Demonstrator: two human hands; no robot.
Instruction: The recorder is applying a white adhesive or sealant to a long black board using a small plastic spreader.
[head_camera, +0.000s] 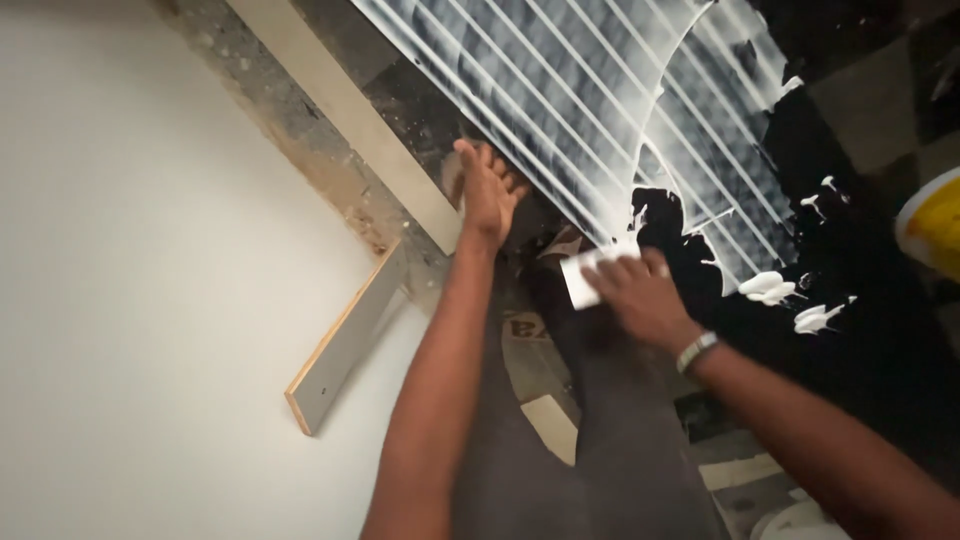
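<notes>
A white wall (130, 250) fills the left side. A short grey board with a pale wood edge (345, 340) leans out from its lower edge. A long beige strip (345, 110) runs diagonally beside a rough, bare band of floor. A yellow bucket with a white rim (932, 225) shows at the right edge.

The floor (300, 120) carries a black sheet (850, 300) spread flat, its upper part combed with white adhesive in parallel ridges (560, 90). White blobs (770, 288) sit on the bare black area near the ridged patch. A loose wooden strip (345, 340) lies beside a long pale batten (350, 110).
</notes>
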